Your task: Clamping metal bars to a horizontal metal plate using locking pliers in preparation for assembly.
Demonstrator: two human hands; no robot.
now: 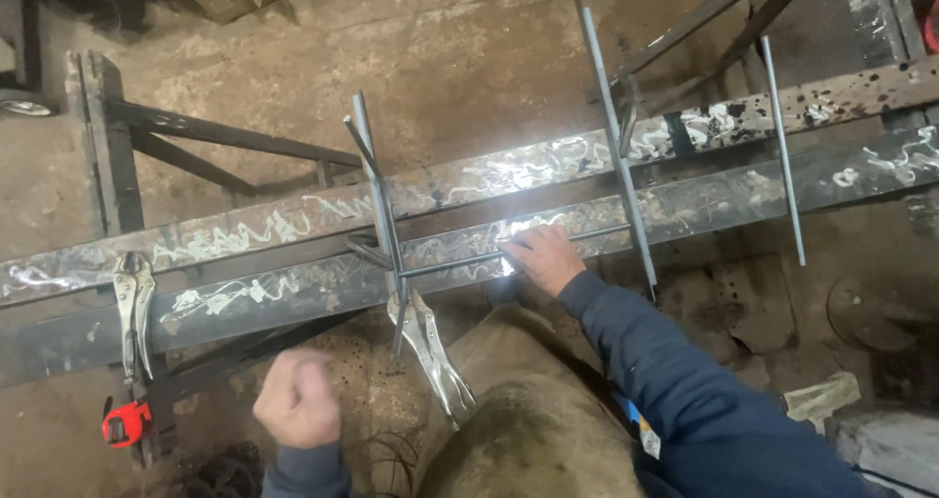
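Pressing thin rod [509, 251] onto steel beam [293, 288], right hand [541, 258] fingers closed over it; left hand [296, 397] fisted, empty.

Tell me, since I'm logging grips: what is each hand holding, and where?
Right hand presses the thin horizontal rod near its middle; left hand is a fist, apparently empty.

I'm looking down into a metal workshop. Two long steel beams [293, 263], scorched and scribbled with white chalk, run across a welded black frame [186, 136] over a stained concrete floor [469, 58]. Thin steel rods [616, 136] lie across the beams, and locking pliers [134, 307] clamp the nearer beam's left end.
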